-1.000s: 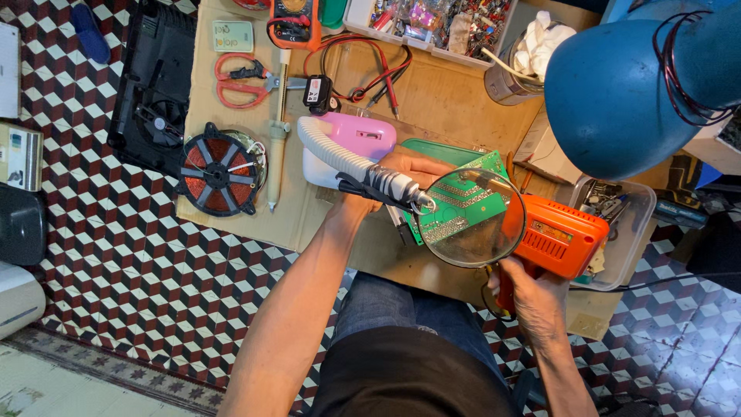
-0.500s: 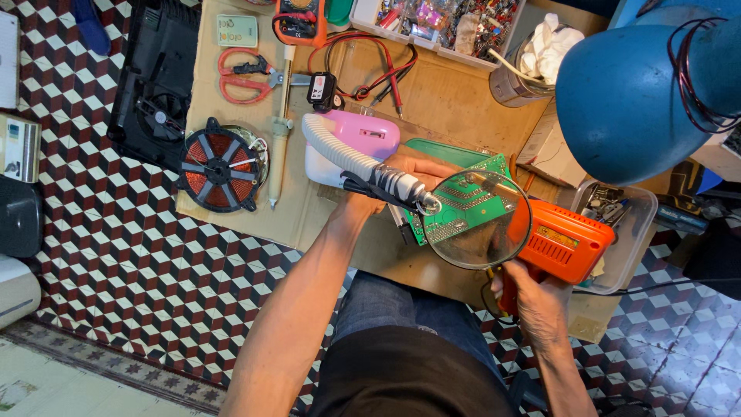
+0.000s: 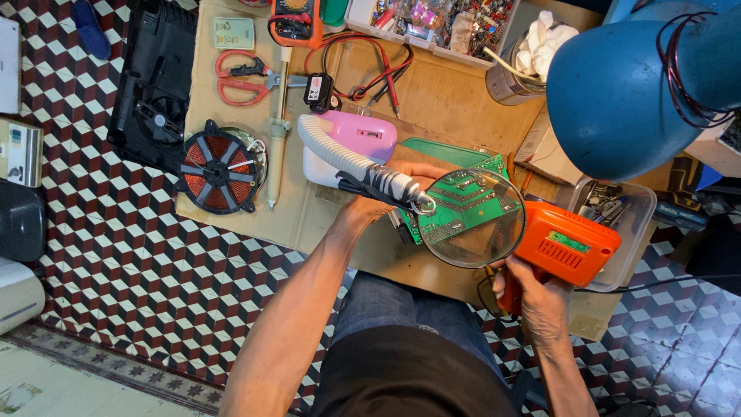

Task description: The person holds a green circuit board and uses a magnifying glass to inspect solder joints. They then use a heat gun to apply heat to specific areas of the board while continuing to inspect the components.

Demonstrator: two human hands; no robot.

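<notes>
soldering gun (image 3: 567,247) nose points left under magnifier (image 3: 472,218); right hand (image 3: 532,297) gripping handle; left hand (image 3: 390,193) holds circuit board (image 3: 463,202).

One circuit board (image 3: 472,202); one orange soldering gun (image 3: 566,248); one scissors (image 3: 241,77).

Orange gun (image 3: 567,251) glowing centre right, green board (image 3: 463,205) showing mid-frame, red-white-black cube-patterned floor (image 3: 100,255) spreading left, blue lamp (image 3: 617,93) looming upper right.

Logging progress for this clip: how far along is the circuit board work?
Set up: magnifier sits over the green circuit board. In hand: left hand steadies the board, right hand grips the orange soldering gun. Any joints done or left are too small to tell.
</notes>
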